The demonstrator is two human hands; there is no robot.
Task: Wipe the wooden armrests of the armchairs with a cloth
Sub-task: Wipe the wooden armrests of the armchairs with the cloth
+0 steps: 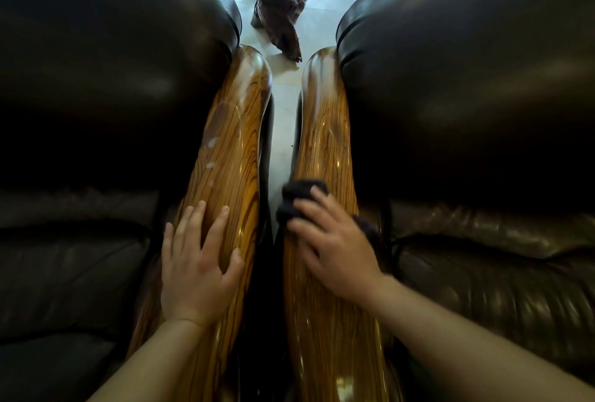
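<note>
Two glossy striped wooden armrests run side by side away from me, the left armrest (233, 150) and the right armrest (325, 131). My left hand (196, 266) lies flat on the left armrest with its fingers spread and nothing in it. My right hand (331, 250) presses a dark cloth (299, 192) onto the right armrest; the cloth bunches out past my fingertips and at the hand's right side. Pale smudges mark the left armrest further up.
Dark leather cushions of the left armchair (96, 79) and the right armchair (467, 95) flank the armrests. A narrow gap with pale floor (283, 131) runs between them. A dark gnarled wooden piece (277, 5) stands on the floor beyond.
</note>
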